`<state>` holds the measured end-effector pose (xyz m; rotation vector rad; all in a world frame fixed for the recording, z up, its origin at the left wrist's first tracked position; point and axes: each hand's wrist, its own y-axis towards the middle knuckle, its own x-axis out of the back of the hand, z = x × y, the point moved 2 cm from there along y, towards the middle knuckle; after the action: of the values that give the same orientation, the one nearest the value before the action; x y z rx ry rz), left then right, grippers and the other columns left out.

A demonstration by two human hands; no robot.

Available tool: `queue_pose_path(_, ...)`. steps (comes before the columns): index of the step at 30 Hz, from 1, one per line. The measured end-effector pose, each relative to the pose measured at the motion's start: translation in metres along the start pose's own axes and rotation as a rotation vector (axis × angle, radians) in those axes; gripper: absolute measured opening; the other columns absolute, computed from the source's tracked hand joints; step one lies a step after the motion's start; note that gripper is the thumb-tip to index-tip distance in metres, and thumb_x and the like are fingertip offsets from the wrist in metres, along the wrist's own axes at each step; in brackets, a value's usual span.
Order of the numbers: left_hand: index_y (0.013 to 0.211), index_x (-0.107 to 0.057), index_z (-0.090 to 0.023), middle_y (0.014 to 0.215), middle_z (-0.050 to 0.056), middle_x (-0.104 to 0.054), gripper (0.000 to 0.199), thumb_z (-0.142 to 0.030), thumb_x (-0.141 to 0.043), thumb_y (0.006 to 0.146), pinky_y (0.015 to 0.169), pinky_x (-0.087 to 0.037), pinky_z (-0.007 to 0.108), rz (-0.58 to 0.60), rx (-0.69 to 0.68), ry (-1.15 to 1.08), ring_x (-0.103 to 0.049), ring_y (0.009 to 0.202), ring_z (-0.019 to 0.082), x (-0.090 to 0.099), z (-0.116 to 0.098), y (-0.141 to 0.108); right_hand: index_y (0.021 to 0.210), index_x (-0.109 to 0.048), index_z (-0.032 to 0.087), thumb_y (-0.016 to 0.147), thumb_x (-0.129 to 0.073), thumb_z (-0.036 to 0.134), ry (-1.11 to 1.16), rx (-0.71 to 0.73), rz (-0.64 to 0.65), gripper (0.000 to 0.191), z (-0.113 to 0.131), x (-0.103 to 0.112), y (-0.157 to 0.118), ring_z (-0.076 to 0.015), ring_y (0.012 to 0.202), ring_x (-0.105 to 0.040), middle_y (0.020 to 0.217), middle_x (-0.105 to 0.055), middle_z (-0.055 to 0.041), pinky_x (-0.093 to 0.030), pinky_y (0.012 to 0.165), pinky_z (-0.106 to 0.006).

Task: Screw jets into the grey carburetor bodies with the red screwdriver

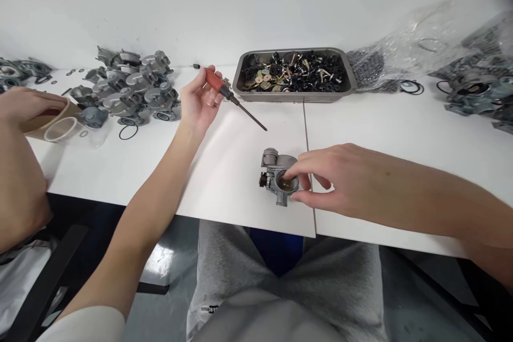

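A screwdriver (215, 82) with a red handle and dark shaft rests in my left hand (198, 107), its fingers around the handle. Its tip points down to the right, above the white table. Below and to the right, a grey metal carburetor (276, 179) stands on the table with its round bore facing up and a brassy part inside. My right hand (328, 176) is on the carburetor's right side, index finger at the bore and thumb against the lower rim. The other right fingers are curled and partly hidden.
A metal tray (280, 97) of small black and brass parts stands at the back. More carburetors (128, 88) are piled at left, others (481, 88) at right by a plastic bag (404, 48). Another person's hand (32, 104) reaches over a tub near a clear cup (76, 131).
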<state>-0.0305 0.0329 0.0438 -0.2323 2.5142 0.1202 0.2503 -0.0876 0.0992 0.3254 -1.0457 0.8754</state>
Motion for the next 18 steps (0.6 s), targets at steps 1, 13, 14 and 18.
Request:
queue_pose_path(1,0.111,-0.064,-0.021,0.091,0.005,-0.068,0.043,-0.055,-0.044,0.092,0.057,-0.05,0.019,0.002,0.001,-0.002,-0.061,0.06,0.007,0.0,0.0,0.0,0.108,-0.07,0.025,0.088,-0.057,0.046,-0.017,0.002,-0.011,0.032,0.0,-0.001,-0.001,-0.0173,0.069,-0.058,0.087,-0.07,-0.0013,-0.035,0.064,-0.031)
queue_pose_path(13,0.092,-0.065,-0.018,0.083,0.004,-0.068,0.03,-0.041,-0.047,0.094,0.049,-0.044,0.018,0.029,0.015,-0.023,-0.052,0.047,0.003,-0.001,0.0,-0.001,0.089,-0.066,0.023,0.088,-0.055,0.037,-0.085,-0.095,0.057,0.017,0.016,0.009,0.006,-0.0174,0.068,-0.06,0.087,-0.071,-0.001,-0.036,0.062,-0.031)
queue_pose_path(14,0.09,-0.065,-0.017,0.082,0.004,-0.068,0.03,-0.041,-0.048,0.094,0.048,-0.043,0.017,0.029,0.012,-0.027,-0.05,0.046,0.002,-0.001,0.0,-0.001,0.089,-0.065,0.022,0.088,-0.055,0.036,-0.085,-0.086,0.058,0.017,0.016,0.009,0.006,-0.0173,0.068,-0.06,0.088,-0.071,-0.0011,-0.036,0.062,-0.031)
queue_pose_path(18,0.087,-0.065,-0.017,0.083,0.004,-0.068,0.03,-0.042,-0.05,0.093,0.047,-0.042,0.017,0.014,0.015,-0.027,-0.054,0.05,0.004,-0.001,0.001,0.0,0.088,-0.066,0.022,0.092,-0.05,0.033,-0.107,-0.045,0.023,0.02,0.015,0.004,0.008,-0.0154,0.066,-0.058,0.088,-0.07,-0.0015,-0.035,0.061,-0.03)
